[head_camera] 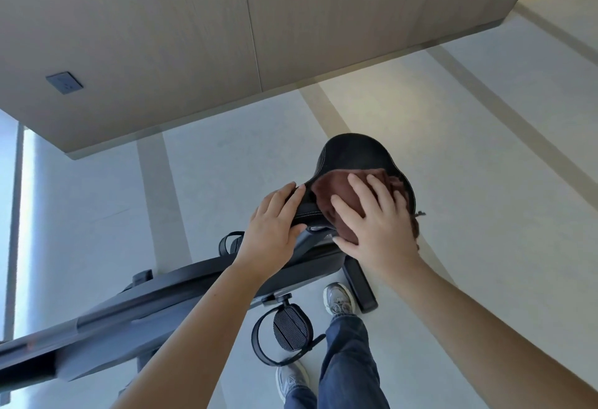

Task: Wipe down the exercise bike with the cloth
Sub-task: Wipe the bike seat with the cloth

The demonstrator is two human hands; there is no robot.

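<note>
The saddle (356, 153) lies lengthwise between the hands, nose pointing into the left hand (275, 232), which grips it; the right hand (378, 224), fingers spread, presses the cloth (326, 190) flat

wall (161, 36): wood panels | socket (64, 83): grey, on wall | floor (453, 156): pale, beige stripes | window (8, 166): far left

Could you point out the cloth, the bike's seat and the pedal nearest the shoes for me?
cloth (326, 188), head view, on the bare brown fabric at its left part.
seat (356, 153), head view, on the black top at its wide end.
pedal (289, 331), head view, on its ribbed tread.
</note>
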